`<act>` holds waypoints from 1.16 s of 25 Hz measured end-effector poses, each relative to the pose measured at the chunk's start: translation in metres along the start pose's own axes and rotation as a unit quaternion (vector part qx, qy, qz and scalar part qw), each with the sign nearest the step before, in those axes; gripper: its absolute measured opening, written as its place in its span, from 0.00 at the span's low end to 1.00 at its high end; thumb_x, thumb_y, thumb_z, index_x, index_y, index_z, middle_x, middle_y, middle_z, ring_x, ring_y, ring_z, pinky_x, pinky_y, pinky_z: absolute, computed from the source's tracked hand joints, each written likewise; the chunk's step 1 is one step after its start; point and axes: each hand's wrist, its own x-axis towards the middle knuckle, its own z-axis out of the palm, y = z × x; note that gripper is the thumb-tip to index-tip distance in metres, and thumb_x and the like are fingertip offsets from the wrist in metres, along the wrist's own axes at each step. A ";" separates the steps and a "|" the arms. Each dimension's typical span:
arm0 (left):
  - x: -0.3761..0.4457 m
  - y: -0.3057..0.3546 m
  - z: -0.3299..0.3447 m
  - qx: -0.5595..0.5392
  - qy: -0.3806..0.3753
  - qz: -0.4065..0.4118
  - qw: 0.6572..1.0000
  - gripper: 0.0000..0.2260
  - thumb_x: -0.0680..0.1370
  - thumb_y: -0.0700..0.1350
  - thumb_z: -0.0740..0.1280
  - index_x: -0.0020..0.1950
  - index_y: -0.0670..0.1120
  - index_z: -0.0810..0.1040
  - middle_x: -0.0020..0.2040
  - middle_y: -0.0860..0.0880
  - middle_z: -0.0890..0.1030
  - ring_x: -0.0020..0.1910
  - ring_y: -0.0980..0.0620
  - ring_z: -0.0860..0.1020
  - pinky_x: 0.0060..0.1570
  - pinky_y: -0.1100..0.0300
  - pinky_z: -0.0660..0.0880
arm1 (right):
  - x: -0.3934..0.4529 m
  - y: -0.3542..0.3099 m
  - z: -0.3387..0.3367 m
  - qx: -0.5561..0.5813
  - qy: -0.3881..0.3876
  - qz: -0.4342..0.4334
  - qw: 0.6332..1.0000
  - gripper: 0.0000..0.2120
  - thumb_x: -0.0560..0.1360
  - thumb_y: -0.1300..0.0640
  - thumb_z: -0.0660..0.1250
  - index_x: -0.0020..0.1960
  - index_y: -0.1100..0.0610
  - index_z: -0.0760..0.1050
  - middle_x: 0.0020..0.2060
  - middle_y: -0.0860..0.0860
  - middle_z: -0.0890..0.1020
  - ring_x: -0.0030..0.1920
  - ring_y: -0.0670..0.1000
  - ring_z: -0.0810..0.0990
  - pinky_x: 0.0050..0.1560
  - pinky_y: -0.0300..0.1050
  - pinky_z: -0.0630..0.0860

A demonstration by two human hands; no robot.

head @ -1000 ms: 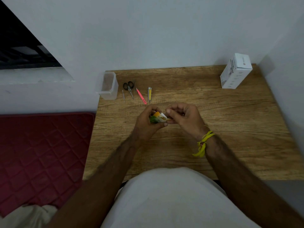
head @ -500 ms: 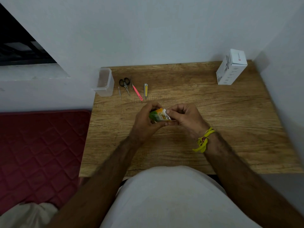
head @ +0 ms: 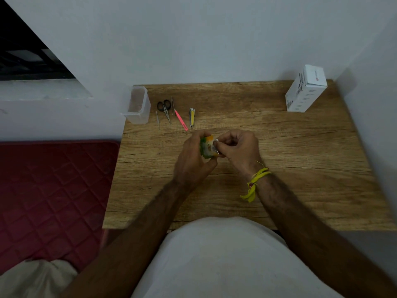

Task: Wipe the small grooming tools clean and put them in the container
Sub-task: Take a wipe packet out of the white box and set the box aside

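Left hand (head: pixel 194 160): curled round a small green-and-orange packet (head: pixel 207 147), gripping it above the table's middle.
Right hand (head: pixel 238 150): fingers bent, pinching the packet's right end at its white corner; yellow thread band (head: pixel 255 182) tied at the wrist.
Packet: held between both hands, off the wood, at 6 o'clock from the row of tools.
Container (head: pixel 137 105): clear plastic tub, standing upright at the table's far left corner, 10 o'clock from the hands, hard against the left edge and partly overhanging it.
Tools: lined up just right of the container, apart from it: thin metal pick (head: pixel 158 119), black-handled scissors (head: pixel 164 107), tweezers (head: pixel 172 106) touching or crossing the pink file (head: pixel 181 121), cannot tell which, then nail clipper (head: pixel 191 117) with a yellow face.
Table (head: pixel 300 168): wooden top, far edge against the white wall, right edge against another wall; broad bare wood at 3 o'clock from the hands and between hands and near edge.
White box (head: pixel 306 91): standing in the far right corner, 2 o'clock, well apart from everything.
Left of table: red quilted mat (head: pixel 53 190) below the left edge.
Near edge: covered in the middle by a white shirt (head: pixel 214 254).
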 end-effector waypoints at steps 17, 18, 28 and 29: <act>-0.017 -0.018 -0.016 -0.078 0.045 -0.077 0.993 0.24 0.67 0.43 0.81 0.52 0.48 0.69 0.50 0.53 0.76 0.49 0.58 0.76 0.40 0.67 0.74 | 0.000 0.002 0.007 0.250 -0.075 0.103 0.960 0.07 0.73 0.68 0.74 0.40 0.62 0.78 0.37 0.56 0.84 0.35 0.50 0.83 0.40 0.41 0.82; -0.018 -0.019 -0.018 -0.078 0.044 -0.081 0.993 0.23 0.67 0.43 0.81 0.52 0.48 0.70 0.50 0.54 0.76 0.48 0.58 0.76 0.40 0.66 0.75 | 0.000 0.003 0.009 0.249 -0.078 0.105 0.960 0.06 0.72 0.67 0.75 0.41 0.62 0.78 0.37 0.56 0.84 0.35 0.49 0.82 0.40 0.40 0.82; -0.014 -0.056 -0.039 -0.080 0.107 -0.204 0.970 0.16 0.67 0.43 0.81 0.50 0.51 0.79 0.55 0.53 0.80 0.54 0.56 0.78 0.54 0.63 0.77 | 0.005 0.013 0.042 0.190 -0.019 0.107 0.976 0.14 0.70 0.67 0.79 0.53 0.61 0.80 0.39 0.58 0.85 0.33 0.48 0.82 0.34 0.38 0.79; -0.012 -0.062 -0.042 -0.081 0.120 -0.217 0.965 0.15 0.68 0.44 0.80 0.52 0.51 0.81 0.56 0.53 0.81 0.55 0.57 0.79 0.56 0.63 0.77 | 0.006 0.012 0.045 0.189 -0.014 0.108 0.976 0.12 0.70 0.67 0.78 0.51 0.61 0.80 0.38 0.57 0.85 0.32 0.48 0.83 0.34 0.38 0.79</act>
